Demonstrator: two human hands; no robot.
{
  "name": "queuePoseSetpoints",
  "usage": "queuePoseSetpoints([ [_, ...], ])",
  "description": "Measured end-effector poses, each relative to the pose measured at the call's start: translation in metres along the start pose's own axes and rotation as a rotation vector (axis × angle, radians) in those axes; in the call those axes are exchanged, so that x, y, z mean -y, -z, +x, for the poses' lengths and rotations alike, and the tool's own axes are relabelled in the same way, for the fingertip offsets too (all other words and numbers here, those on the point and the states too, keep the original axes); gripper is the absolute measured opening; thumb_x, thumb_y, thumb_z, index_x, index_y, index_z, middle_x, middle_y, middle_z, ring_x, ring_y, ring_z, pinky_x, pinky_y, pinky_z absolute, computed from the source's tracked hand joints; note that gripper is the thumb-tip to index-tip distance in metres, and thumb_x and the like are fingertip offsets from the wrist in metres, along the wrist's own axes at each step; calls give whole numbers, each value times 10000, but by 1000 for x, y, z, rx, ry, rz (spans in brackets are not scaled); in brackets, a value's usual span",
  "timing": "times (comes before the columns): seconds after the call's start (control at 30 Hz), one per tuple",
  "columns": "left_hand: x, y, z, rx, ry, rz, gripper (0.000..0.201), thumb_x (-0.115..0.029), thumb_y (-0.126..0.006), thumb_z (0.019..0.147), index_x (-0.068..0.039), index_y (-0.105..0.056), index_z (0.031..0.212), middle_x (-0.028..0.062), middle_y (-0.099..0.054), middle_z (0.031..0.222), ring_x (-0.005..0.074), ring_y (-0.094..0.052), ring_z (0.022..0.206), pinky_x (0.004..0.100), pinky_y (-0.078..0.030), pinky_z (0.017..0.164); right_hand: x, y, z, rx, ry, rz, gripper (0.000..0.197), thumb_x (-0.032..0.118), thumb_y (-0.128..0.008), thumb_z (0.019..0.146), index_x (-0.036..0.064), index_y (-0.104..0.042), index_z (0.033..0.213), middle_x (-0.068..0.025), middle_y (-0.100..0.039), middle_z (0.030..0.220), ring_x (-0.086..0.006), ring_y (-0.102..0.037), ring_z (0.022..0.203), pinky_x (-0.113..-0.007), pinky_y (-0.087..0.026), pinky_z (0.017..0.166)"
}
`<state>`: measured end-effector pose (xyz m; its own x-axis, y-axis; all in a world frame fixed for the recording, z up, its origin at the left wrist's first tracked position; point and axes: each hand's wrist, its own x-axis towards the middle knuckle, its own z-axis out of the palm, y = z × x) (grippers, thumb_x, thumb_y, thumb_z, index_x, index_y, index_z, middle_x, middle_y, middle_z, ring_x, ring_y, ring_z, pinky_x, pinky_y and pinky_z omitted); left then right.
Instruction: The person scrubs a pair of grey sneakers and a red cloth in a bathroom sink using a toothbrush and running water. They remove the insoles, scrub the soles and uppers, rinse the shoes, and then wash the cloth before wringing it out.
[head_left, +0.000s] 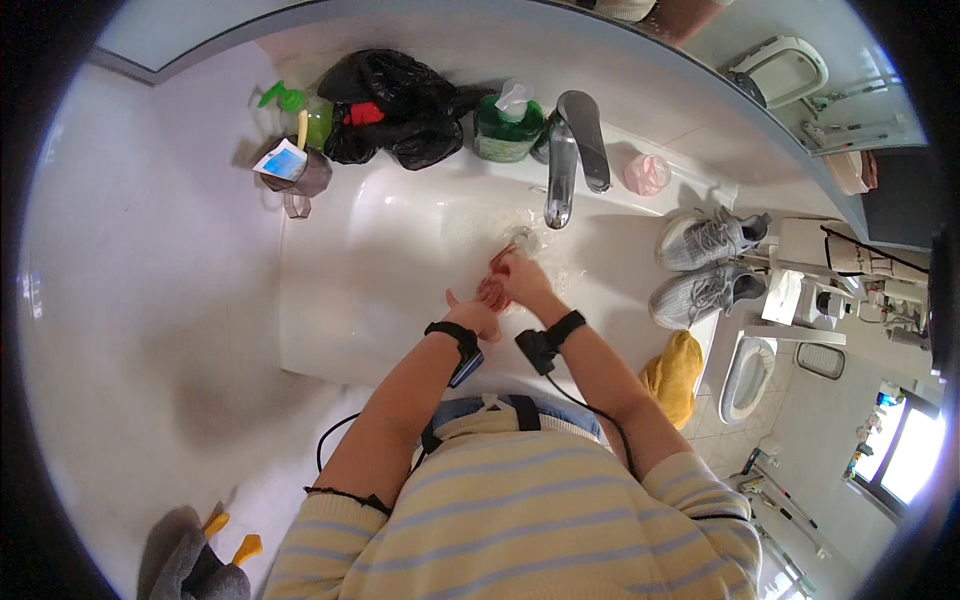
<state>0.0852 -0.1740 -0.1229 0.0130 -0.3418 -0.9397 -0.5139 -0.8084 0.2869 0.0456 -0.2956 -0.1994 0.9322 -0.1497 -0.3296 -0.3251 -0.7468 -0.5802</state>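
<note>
Both hands meet low in a white sink basin [330, 330], below and a little left of a chrome tap [562, 190]. Between them is a small reddish, stringy bundle [491, 294]; its exact kind does not show clearly. My right hand [527, 282] is closed on its upper right part, and a thin reddish end sticks out toward the drain. Against the bundle's lower left side rests my left hand [473, 318], thumb raised, its other fingers partly hidden. Foamy water lies around the drain [523, 238].
Along the back ledge stand a toothbrush cup [297, 178], a black plastic bag [395, 105], a green soap bottle [507, 130] and a pink cup-like item [647, 175]. Grey sneakers [700, 268] and a mustard cloth [675, 378] sit on the right edge.
</note>
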Motion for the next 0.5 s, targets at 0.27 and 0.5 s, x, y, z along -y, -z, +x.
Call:
queuePoseSetpoints([
  [0.27, 11, -29, 19, -123, -73, 8, 755, -351, -455, 808, -192, -66, 1437, -17, -4, 1503, 191, -14, 1381, 709, -21, 983, -9, -16, -3, -115, -44, -214, 216, 169, -471, 851, 140, -564, 1044, -124, -604, 897, -319, -581, 868, -421, -463, 768],
  [0.5, 12, -25, 16, -189, -83, 41, 782, -302, -442, 768, -176, -59, 1438, -39, 31, 1507, 140, -14, 1382, 744, -50, 931, -43, 18, 25, -115, -190, -295, 202, 152, -427, 865, 130, -562, 1013, -145, -568, 1002, -339, -579, 871, -441, -477, 725],
])
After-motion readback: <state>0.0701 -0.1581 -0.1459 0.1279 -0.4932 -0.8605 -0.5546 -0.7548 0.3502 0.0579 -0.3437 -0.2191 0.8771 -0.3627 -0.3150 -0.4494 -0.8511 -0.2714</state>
